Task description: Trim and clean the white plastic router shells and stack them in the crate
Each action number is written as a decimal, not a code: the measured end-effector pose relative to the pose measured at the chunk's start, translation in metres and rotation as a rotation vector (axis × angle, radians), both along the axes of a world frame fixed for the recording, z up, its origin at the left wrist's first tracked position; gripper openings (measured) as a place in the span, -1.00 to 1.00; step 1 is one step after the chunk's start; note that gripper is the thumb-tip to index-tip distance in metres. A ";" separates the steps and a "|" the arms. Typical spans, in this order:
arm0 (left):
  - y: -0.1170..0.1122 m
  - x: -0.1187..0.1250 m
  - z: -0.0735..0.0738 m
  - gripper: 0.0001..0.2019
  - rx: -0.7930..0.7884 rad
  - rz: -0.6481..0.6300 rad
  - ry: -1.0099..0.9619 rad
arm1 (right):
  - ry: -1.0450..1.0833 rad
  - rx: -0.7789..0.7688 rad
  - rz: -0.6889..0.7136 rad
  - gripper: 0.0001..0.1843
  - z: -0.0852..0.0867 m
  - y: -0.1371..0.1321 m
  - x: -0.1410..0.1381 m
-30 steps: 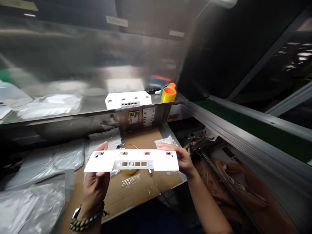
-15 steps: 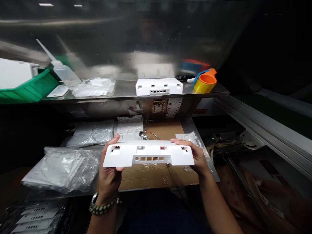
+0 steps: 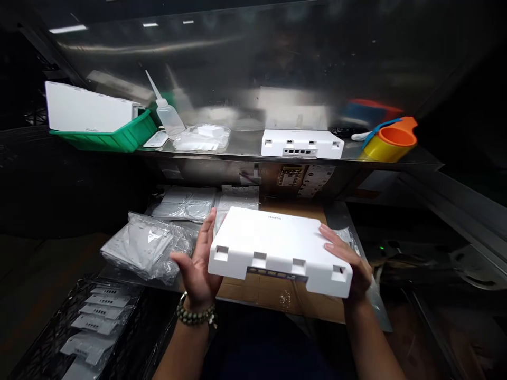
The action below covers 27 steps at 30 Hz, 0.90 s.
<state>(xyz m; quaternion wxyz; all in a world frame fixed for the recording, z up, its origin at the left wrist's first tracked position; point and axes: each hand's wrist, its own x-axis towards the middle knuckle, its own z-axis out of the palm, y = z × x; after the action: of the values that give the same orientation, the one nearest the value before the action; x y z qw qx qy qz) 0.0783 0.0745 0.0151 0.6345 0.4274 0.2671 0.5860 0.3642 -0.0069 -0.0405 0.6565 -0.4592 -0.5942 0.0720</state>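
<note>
A white plastic router housing [image 3: 273, 237] with port openings along its near edge is held up over the cardboard-covered bench. My right hand [image 3: 350, 258] grips its right end, with fingers on the top face and the thumb hidden beneath. At the left end is my left hand [image 3: 202, 264], its fingers stretched out and its thumb spread away from the housing. It is against or just beside the left edge; contact is hard to tell. Small dark lettering shows upside down on the top face. A similar white housing [image 3: 301, 143] sits on the shelf behind.
On the shelf stand a green bin [image 3: 106, 140] with a white housing, a squeeze bottle [image 3: 168, 117], bagged parts [image 3: 202, 137] and a yellow-orange tape roll [image 3: 390, 141]. Bagged white panels [image 3: 140, 245] lie on the bench's left. A black crate [image 3: 47, 327] below holds several wrapped white panels.
The housing has tipped so its top face shows, slanting down to the right. My left thumb has come off it and those fingers have opened. The view has shifted left.
</note>
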 end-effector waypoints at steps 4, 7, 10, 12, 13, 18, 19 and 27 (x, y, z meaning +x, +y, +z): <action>0.003 -0.008 -0.002 -0.27 -0.390 -0.253 -0.024 | -0.091 0.046 -0.088 -0.77 -0.003 -0.001 -0.001; 0.001 -0.011 -0.008 -0.33 -0.332 -0.215 -0.073 | -0.009 -0.073 -0.158 -0.58 -0.006 0.001 -0.001; -0.002 -0.013 -0.012 -0.38 -0.277 -0.180 -0.102 | 0.209 -0.273 -0.157 -0.46 -0.006 -0.003 -0.008; -0.003 -0.014 -0.014 -0.38 -0.287 -0.172 -0.111 | 0.372 -0.384 -0.076 -0.52 -0.004 -0.009 -0.014; -0.004 -0.015 -0.014 -0.36 -0.300 -0.157 -0.117 | 0.429 -0.414 -0.019 -0.53 -0.003 -0.013 -0.017; -0.002 -0.020 -0.018 -0.32 -0.389 -0.060 -0.136 | 0.429 -0.410 0.086 -0.52 0.006 -0.027 -0.025; -0.001 -0.021 -0.019 -0.31 -0.409 -0.041 -0.128 | 0.421 -0.402 0.081 -0.52 0.007 -0.028 -0.025; 0.000 -0.025 -0.025 -0.33 -0.392 -0.004 -0.133 | 0.432 -0.349 0.110 -0.52 0.018 -0.031 -0.029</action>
<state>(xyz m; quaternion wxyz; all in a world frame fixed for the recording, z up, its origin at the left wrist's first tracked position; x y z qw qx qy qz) 0.0536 0.0745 -0.0094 0.7228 0.2566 0.3329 0.5485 0.3349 -0.0380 -0.0221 0.6740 -0.5065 -0.4428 0.3050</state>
